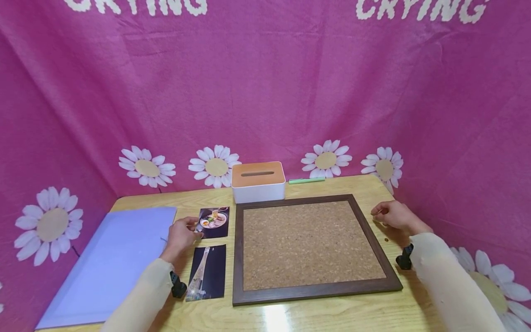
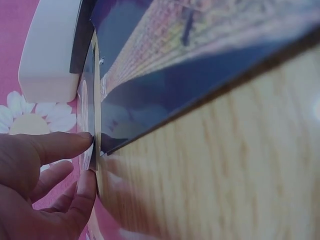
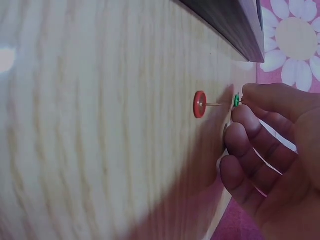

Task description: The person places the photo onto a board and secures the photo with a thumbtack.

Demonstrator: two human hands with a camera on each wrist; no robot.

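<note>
My left hand is at the left edge of a photo of a noodle bowl, its thumb and a finger pinching that edge in the left wrist view. Below it lies a second photo, a lit tower on a dark ground. Past the right side of a framed cork board, my right hand is low over the table. Its thumb and index fingertips pinch a small green thumbtack by the pin. Nearby, a red thumbtack stands on its flat head, pin up.
A white tissue box with a wood-coloured lid stands behind the board. To its right lies a green pen. A pale blue sheet or folder covers the table's left side. Pink curtain encloses the table at back and sides.
</note>
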